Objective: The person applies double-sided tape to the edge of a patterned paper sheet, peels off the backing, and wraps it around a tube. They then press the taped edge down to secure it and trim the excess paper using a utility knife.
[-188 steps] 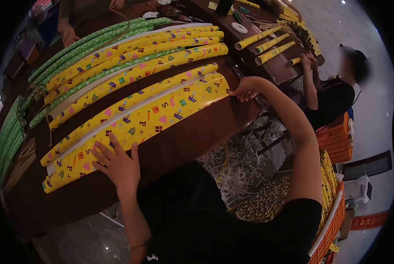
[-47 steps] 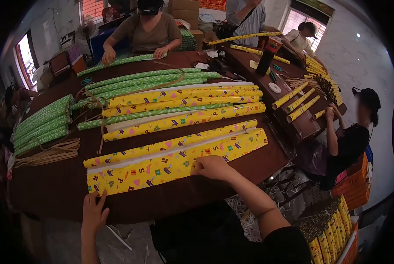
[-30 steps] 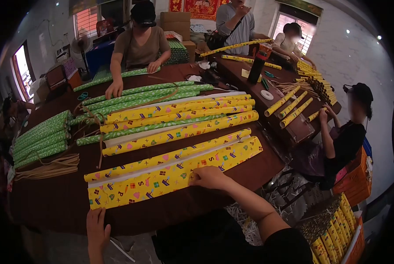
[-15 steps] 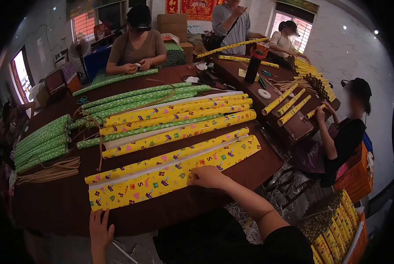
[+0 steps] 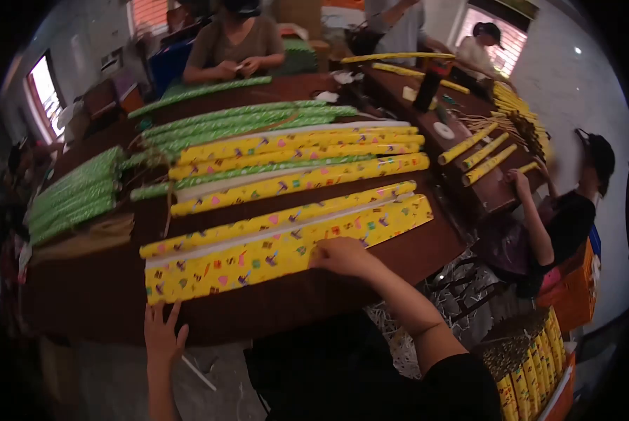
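R hand (image 5: 344,254) presses flat, ungripped, on yellow sheet (image 5: 286,250), centre frame; L hand (image 5: 163,332) open at table edge (image 5: 258,319). Risk: sheet skews w/o L-side hold.

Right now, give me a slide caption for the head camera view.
Right hand pressing a yellow patterned paper sheet on a brown table, left hand at the table's edge, paper rolls behind.

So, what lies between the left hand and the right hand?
In the head view, the near edge of the flat yellow wrapping sheet and bare brown table lie between left hand and right hand.
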